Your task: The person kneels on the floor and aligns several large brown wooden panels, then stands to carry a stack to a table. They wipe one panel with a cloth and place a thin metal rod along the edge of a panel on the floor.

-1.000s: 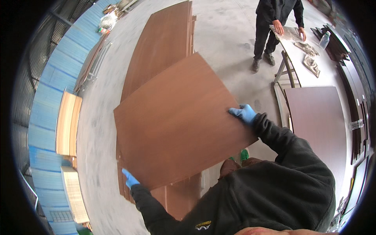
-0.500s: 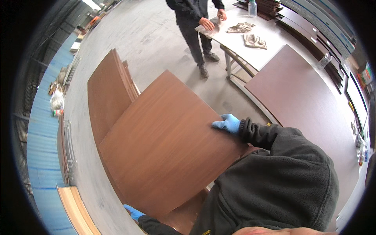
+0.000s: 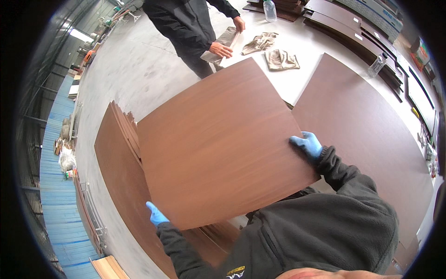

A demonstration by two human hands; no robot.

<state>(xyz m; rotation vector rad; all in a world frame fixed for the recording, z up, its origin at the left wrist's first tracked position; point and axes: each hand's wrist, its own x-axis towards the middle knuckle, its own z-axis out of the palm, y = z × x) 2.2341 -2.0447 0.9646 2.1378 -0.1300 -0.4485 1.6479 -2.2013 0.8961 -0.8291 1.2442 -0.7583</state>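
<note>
A large brown wood-grain panel (image 3: 223, 144) is held up in front of me, tilted, above a stack of similar brown panels (image 3: 118, 172). My right hand (image 3: 307, 144), in a blue glove, grips its right edge with the thumb on the upper face. At the panel's lower left edge is my left hand (image 3: 157, 214), also blue-gloved and closed on that edge; most of its fingers are hidden. To the right, another brown panel (image 3: 362, 121) lies flat on a white-topped table (image 3: 297, 83), partly behind my right arm.
Across the table a person in dark clothes (image 3: 186, 32) handles a greyish cloth (image 3: 222, 45). Crumpled cloths (image 3: 281, 60) and clear bottles (image 3: 269, 11) stand or lie on the tabletop. Dark boards (image 3: 353, 39) are stacked along its far right. Light wooden boards (image 3: 109, 268) lie at lower left.
Both hands have raised the panel off the stack and shifted it right, toward the table. The view has turned, and the other person now appears farther left.
</note>
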